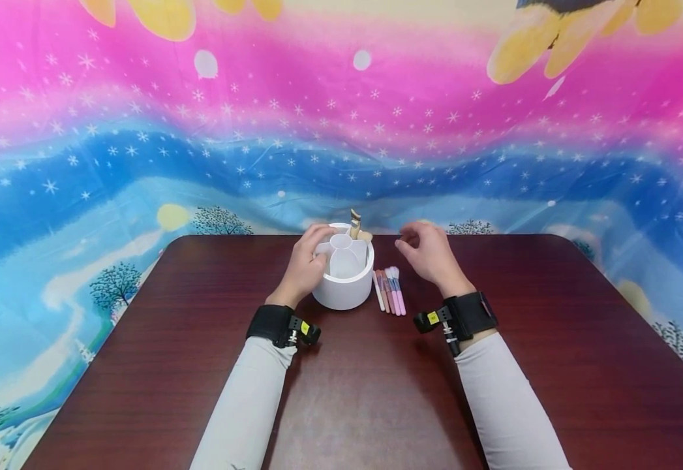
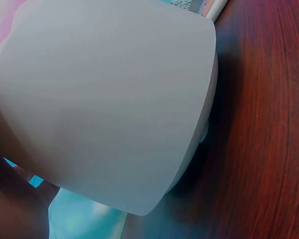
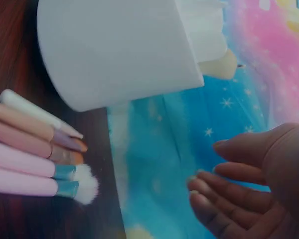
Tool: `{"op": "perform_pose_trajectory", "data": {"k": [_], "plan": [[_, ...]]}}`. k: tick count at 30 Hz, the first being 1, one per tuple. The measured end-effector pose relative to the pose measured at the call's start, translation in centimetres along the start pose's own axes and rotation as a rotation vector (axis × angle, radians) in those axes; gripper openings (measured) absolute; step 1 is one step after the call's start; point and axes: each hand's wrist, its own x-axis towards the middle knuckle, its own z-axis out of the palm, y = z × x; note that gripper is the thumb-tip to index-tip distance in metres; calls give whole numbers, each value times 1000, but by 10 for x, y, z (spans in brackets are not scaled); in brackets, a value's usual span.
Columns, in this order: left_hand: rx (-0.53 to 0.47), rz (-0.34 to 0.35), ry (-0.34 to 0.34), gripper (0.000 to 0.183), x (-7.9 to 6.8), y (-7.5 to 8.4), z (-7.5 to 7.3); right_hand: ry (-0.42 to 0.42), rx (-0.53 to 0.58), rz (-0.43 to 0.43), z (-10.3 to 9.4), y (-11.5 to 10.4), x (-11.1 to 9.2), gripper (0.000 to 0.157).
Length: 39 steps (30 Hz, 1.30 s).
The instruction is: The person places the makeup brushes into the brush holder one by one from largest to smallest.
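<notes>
White compartmented holder (image 1: 343,295) on the table (image 1: 353,405), gripped by the left hand (image 1: 304,264), its fingertips partly hidden; tan contents (image 1: 355,226) indistinct. Right hand (image 1: 433,256), empty, loosely curved, near makeup brushes (image 1: 394,295).

Brushes (image 1: 388,294) right of organizer (image 1: 342,295)

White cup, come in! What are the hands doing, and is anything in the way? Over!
Left hand holding white cup. Right hand empty, apart from cup. Five brushes lying beside cup; nothing plainly in the way.
</notes>
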Motion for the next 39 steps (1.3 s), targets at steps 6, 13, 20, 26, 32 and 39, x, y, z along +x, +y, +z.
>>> {"op": "perform_pose_trajectory", "data": {"k": [6, 13, 20, 26, 32, 39], "plan": [[-1, 0, 1, 56, 0, -1, 1, -131, -60, 85, 1, 7, -3, 26], [12, -5, 0, 55, 0, 0, 0, -301, -147, 179, 7, 9, -6, 20], [7, 5, 2, 55, 0, 0, 0, -427, -201, 229, 13, 9, -8, 10], [-3, -3, -2, 55, 0, -1, 1, -449, -211, 257, 17, 11, -10, 12], [-4, -7, -5, 55, 0, 0, 0, -450, -226, 261, 23, 13, -11, 22], [4, -11, -4, 56, 0, 0, 1, -425, -275, 295, 24, 14, -12, 36]]}}
